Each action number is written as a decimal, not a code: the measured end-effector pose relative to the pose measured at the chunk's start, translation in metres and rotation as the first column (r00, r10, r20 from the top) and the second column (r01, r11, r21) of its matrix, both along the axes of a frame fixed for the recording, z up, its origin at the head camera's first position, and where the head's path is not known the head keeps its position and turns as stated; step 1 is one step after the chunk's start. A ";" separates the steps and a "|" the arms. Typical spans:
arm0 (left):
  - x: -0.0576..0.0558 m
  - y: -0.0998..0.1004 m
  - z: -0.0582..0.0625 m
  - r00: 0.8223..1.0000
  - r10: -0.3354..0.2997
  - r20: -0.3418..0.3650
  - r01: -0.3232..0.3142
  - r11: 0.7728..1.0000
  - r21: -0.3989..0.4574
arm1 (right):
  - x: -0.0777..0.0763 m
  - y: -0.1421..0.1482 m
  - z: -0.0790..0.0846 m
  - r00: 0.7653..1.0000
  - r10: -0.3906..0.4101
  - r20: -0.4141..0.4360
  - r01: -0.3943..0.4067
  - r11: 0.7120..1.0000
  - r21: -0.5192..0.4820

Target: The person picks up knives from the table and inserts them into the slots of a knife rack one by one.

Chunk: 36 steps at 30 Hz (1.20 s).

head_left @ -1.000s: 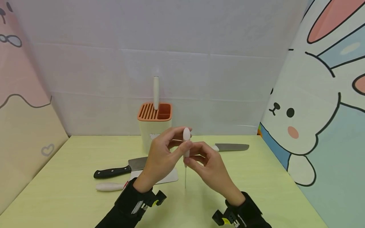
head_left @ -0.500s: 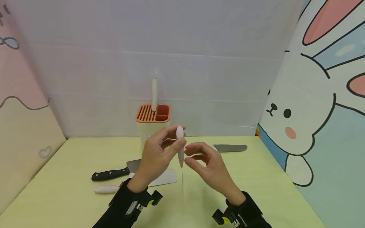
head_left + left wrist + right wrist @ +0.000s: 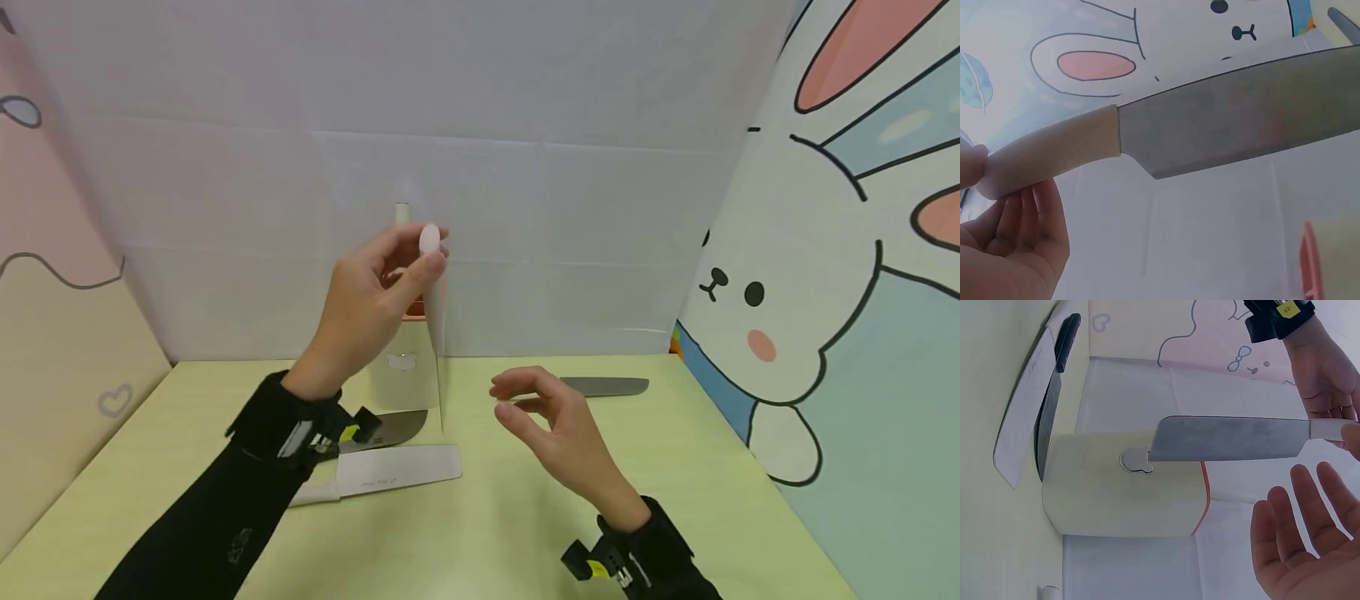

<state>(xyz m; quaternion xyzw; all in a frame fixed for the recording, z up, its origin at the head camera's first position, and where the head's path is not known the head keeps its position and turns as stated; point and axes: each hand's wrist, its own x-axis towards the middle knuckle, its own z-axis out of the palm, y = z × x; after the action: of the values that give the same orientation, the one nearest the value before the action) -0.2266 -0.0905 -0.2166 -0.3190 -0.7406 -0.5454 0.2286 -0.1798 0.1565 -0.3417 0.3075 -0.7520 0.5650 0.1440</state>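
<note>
Hands: left hand [image 3: 360, 300] pinches the knife [image 3: 1229, 112] near its handle end, blade down before the block [image 3: 386, 387]; right hand [image 3: 558, 429] holds nothing, fingers loosely extended. Risk, judged: so high a pinch could let the blade swing into the block. Slots mostly hidden behind left hand; blade-to-block gap unclear.

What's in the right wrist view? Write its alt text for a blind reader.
The person's left grip holds a broad, pale-handled steel knife in front of a cream, orange-rimmed knife block. Below, the open right grip holds nothing; at left lie a broad pale-bladed knife and a black-handled steel knife.
</note>
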 end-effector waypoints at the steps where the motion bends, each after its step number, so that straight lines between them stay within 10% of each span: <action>1: -0.002 -0.002 0.008 1.000 0.001 -0.008 -0.001 1.000 -0.010 | 0.000 0.000 0.000 1.000 -0.003 -0.003 0.003 1.000 0.004; 15: -0.041 -0.029 0.097 0.996 0.080 -0.031 -0.080 0.997 -0.013 | -0.001 0.001 0.002 1.000 -0.009 -0.006 0.009 1.000 0.003; 36: -0.102 -0.050 0.109 0.972 0.234 0.024 -0.231 0.968 -0.096 | -0.002 0.001 -0.001 1.000 -0.014 -0.001 0.014 1.000 0.004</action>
<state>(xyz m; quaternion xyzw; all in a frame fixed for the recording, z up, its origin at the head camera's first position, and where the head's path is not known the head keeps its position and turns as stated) -0.3285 -0.1404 -0.1074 -0.2306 -0.8013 -0.4856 0.2626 -0.1820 0.1578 -0.3428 0.3028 -0.7551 0.5625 0.1476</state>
